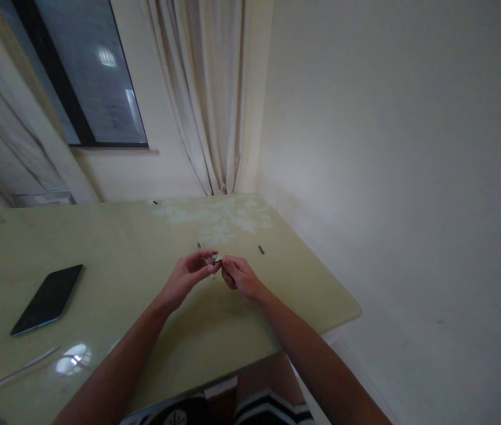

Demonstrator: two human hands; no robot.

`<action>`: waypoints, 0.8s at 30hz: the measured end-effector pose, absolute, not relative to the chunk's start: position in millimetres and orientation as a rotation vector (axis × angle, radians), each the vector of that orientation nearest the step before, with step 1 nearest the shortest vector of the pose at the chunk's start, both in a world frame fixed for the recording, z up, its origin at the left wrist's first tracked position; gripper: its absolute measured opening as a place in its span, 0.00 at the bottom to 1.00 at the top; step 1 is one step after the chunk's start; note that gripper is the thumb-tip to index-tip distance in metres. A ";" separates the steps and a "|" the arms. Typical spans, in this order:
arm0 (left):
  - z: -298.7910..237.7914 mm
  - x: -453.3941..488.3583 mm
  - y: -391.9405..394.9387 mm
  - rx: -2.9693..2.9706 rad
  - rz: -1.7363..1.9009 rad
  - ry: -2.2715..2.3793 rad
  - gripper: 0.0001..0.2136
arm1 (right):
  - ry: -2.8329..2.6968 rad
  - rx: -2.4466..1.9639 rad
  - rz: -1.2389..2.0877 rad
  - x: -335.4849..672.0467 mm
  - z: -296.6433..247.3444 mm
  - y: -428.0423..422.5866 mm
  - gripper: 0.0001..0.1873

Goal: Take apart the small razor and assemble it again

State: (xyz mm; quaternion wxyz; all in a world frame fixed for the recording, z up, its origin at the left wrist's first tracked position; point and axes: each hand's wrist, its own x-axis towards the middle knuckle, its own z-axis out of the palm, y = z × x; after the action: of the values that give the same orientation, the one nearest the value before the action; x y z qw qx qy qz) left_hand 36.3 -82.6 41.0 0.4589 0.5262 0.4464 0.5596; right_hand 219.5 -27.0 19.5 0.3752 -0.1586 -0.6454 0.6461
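Both of my hands meet above the tabletop near the middle of the view. Between the fingertips of my left hand (192, 270) is a small dark-and-silver piece (217, 260), too small to name. My right hand (239, 275) is closed, its thumb and forefinger pinching the piece's right end. Just behind the left fingers lies a thin pale stick with a dark tip (199, 245), partly hidden by the hand. To the right, a short dark cylinder (261, 249) rests on the table, apart from both hands.
A black tablet or phone (49, 300) lies on the glossy yellow-green table (157, 366) at left. Nearer me is a white cable (20, 370). A tiny dark piece (155, 202) sits by the far edge. A wall (387, 177) borders the right side; curtains (208, 88) hang behind.
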 end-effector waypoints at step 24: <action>35.8 31.1 -82.5 1.333 1.428 1.069 0.21 | -1.661 -0.350 1.756 223.1 28.9 -31.4 0.28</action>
State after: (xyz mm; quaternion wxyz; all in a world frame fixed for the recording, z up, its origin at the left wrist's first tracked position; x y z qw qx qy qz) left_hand 31.1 -82.5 35.8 0.4415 0.5372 0.4307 0.5754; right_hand 223.1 -31.4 28.9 0.3425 -0.1346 -0.6389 0.6755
